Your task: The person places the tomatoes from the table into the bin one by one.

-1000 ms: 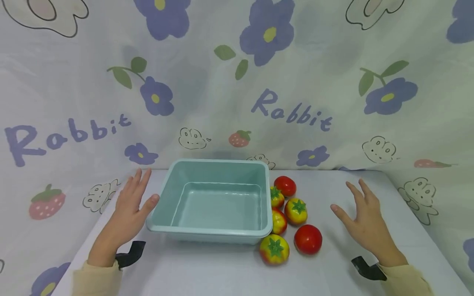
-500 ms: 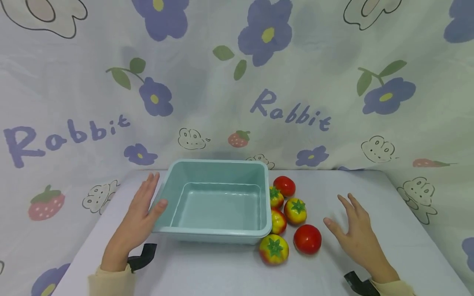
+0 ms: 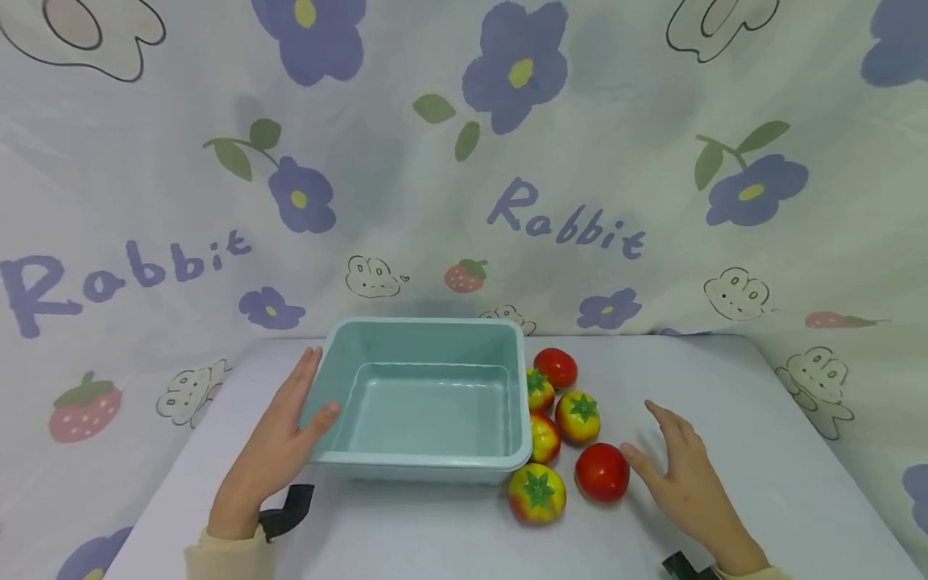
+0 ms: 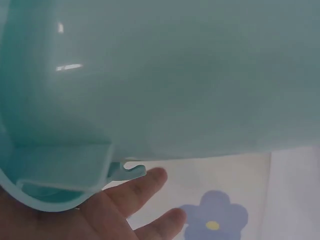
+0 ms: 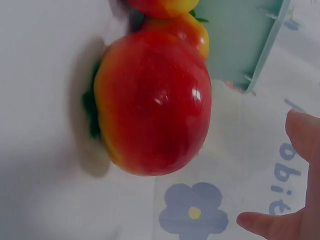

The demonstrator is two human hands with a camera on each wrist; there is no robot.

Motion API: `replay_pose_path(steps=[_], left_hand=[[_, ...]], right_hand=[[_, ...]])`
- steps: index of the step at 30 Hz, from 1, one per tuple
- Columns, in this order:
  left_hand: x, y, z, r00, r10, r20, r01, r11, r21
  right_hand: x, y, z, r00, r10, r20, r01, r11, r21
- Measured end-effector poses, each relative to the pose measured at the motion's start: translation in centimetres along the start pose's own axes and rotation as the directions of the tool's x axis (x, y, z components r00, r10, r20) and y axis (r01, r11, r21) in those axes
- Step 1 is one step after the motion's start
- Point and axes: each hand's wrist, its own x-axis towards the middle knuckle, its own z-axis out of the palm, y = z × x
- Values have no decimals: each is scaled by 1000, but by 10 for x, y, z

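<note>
A pale blue-green plastic basin (image 3: 428, 461) stands on the table with nothing in it. At its left side is my left hand (image 3: 271, 443), fingers extended along the outside and thumb over the rim; the left wrist view shows the fingers (image 4: 145, 187) straight beneath the basin's rim. My right hand (image 3: 681, 487) holds nothing, its fingers spread and slightly bent, thumb tip close to the right side of a shiny red tomato (image 3: 602, 473). In the right wrist view that tomato (image 5: 155, 102) looms large, its green leaves facing the table.
Several more toy-like tomatoes lie along the basin's right side: a yellow-green one (image 3: 537, 494) at the front, another yellow one (image 3: 577, 417) farther back, and a red one (image 3: 555, 367) at the rear. A cloth printed with flowers and rabbits (image 3: 391, 161) hangs behind the white table (image 3: 406, 532).
My left hand has moved right onto the basin's left side. My right hand has come left and toward me, closer to the front red tomato. Basin and tomatoes stay in place.
</note>
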Motion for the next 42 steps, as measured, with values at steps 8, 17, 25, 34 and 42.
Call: replay_pose_path(steps=[8,17,25,34,42], left_hand=[[-1,1,-1,999,-34,17,33,999,7],[-1,-1,2,995,-92,45,92,996,-4],[-1,-1,2,990,-130,53,129,991,19],[0,0,-1,982,-161,103,159,987,29],[-2,-3,-3,971,-176,160,178,984,4]], right_hand=[[-2,-1,7,992,80,95,-83,996,30],[-4,1,13,962,154,227,-156,988,-8],[-5,2,23,953,153,260,-157,988,-4],[-6,-2,26,954,126,271,-143,989,46],[-6,-1,29,946,180,270,-219,968,125]])
